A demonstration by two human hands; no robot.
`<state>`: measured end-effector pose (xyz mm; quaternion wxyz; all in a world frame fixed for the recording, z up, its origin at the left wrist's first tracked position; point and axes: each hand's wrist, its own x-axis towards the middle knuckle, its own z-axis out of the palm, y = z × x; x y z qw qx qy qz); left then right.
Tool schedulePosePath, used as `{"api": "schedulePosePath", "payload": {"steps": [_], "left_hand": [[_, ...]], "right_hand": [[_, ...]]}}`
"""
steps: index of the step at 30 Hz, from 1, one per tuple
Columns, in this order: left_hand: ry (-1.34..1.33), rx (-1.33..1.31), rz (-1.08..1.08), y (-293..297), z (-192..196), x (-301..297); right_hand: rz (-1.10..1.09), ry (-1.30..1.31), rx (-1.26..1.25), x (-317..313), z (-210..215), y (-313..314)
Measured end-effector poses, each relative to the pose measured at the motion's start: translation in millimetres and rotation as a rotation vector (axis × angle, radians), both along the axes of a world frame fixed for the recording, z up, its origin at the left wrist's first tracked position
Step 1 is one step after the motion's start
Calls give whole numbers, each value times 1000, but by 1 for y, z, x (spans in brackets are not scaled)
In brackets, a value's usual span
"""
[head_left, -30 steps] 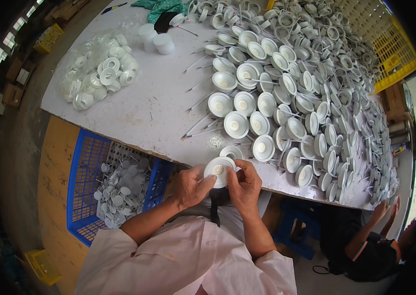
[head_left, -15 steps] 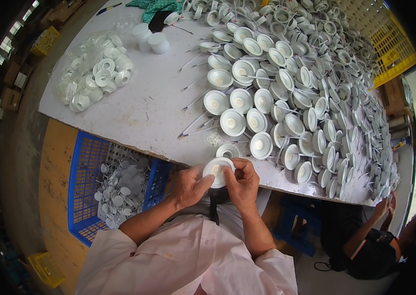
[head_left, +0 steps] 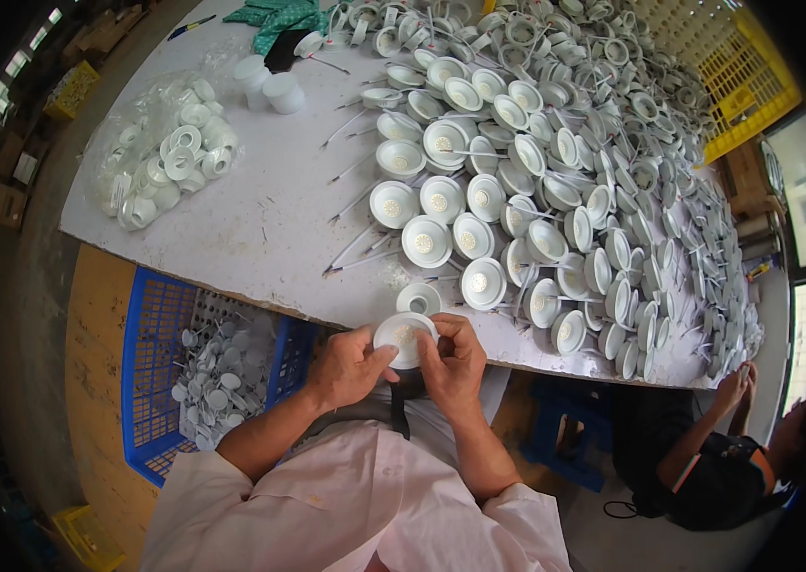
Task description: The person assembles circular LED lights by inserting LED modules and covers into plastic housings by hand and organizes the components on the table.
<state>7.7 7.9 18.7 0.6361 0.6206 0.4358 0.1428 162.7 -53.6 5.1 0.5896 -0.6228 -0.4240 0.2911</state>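
Observation:
Between both hands, just off the table's front edge, is a round white LED downlight [head_left: 403, 334] with its dotted face upward. My left hand [head_left: 344, 368] grips it by the left side, the thumb at the lower rim. On its right side my right hand [head_left: 455, 367] closes around the edge, the thumb over the face. The fingers beneath the lamp are hidden. Just beyond it, an open white ring-shaped housing [head_left: 418, 299] lies on the table [head_left: 260, 229]. Many similar downlights [head_left: 427, 241] with wire leads cover the table's middle and right.
A clear plastic bag of white rings [head_left: 179, 153] lies at the left, near two white tubs [head_left: 283, 93]. Below the table edge stands a blue basket [head_left: 141, 381] of white discs [head_left: 222, 381]. A yellow crate [head_left: 751, 105] is at far right; another person's hands [head_left: 732, 389] show at lower right.
My left thumb has slid from the downlight's face toward its lower rim. My right thumb stays over the face. The whole view has shifted slightly, so the table's things appear further left.

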Motion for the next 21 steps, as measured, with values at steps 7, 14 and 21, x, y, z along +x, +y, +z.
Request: {"api": "schedulePosePath", "payload": {"steps": [7, 14, 21], "left_hand": [[-165, -155, 73, 5, 20, 5], [-173, -81, 63, 9, 8, 6], [-20, 6, -38, 14, 9, 11]], "right_hand": [[6, 46, -85, 10, 1, -6], [230, -650, 61, 27, 45, 0], [439, -882, 54, 35, 53, 7]]}}
